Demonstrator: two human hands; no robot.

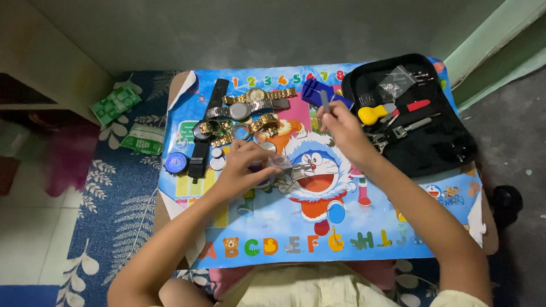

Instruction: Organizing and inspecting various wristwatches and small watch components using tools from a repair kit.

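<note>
Watch work on a cartoon-topped table (364,227)

Left hand (245,167) closes its fingers on a small watch part (280,162) mid-table; right hand (341,128) pinches a thin tool (325,101) upright above it. Watches (250,111) lie just beyond; a tool case (432,148) sits at right.

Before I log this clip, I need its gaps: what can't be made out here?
Head view only:
- What the left hand holds: a small clear item, too small and blurred to identify.
- The thin grey tool in the right hand: its lower end is hidden by the fingers.
- Tools in the black case: too small to tell apart.
- Both elbows: cut off by the bottom edge.
</note>
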